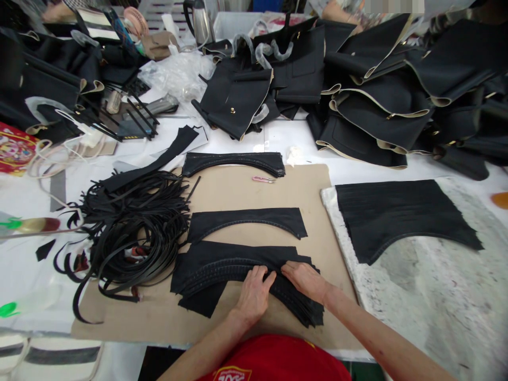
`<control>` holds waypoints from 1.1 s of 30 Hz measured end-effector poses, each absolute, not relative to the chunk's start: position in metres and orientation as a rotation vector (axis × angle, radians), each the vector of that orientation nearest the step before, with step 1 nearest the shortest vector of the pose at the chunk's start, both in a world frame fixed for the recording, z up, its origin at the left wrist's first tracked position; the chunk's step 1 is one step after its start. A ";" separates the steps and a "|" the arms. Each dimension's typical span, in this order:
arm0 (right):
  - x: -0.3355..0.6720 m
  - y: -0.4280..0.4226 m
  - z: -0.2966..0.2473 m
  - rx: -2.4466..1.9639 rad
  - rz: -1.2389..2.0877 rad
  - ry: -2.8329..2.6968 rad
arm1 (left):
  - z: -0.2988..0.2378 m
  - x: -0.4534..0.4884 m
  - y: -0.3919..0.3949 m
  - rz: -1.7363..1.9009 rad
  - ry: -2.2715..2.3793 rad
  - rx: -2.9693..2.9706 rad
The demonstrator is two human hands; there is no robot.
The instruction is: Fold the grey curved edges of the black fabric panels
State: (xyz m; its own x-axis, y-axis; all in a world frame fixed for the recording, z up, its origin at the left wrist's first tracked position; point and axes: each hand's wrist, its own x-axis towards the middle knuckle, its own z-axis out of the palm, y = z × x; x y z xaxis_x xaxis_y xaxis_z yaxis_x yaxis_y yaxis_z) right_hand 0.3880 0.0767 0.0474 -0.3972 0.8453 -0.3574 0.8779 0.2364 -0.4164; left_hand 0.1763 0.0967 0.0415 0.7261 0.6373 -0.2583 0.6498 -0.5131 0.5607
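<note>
My left hand [254,293] and my right hand [305,279] rest together on a fanned stack of curved black leather pieces [222,270] lying on a brown cardboard sheet [246,201]. Both hands have their fingers curled and pinching the top edge of the stack. A single curved black piece [246,221] lies just beyond the stack. Another curved piece [234,161] sits at the cardboard's far edge, near a small pink clip [262,180].
A tangle of black leather strips [130,227] lies left of the stack. A stack of large black panels [400,214] sits on a stone slab [436,296] at right. Black handbag bodies [357,84] crowd the far side, with a metal flask [200,21].
</note>
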 end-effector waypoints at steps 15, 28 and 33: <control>0.379 0.079 0.052 1.680 -0.734 2.400 | 0.040 0.185 0.092 0.000 1.098 2.272; 0.377 0.109 0.091 1.761 -0.460 2.404 | 0.042 0.184 0.092 0.113 1.094 1.975; 0.391 0.130 0.141 1.854 -0.296 2.471 | 0.046 0.188 0.101 0.234 1.119 1.673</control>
State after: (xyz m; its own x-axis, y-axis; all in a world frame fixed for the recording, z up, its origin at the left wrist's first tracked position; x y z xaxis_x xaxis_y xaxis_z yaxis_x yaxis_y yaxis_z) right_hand 0.3908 0.1301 0.1410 -0.2861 0.9473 -0.1442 0.9546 0.2687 -0.1289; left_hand 0.1880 0.1006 0.0457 0.5417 0.7604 -0.3583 0.5527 -0.0011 0.8334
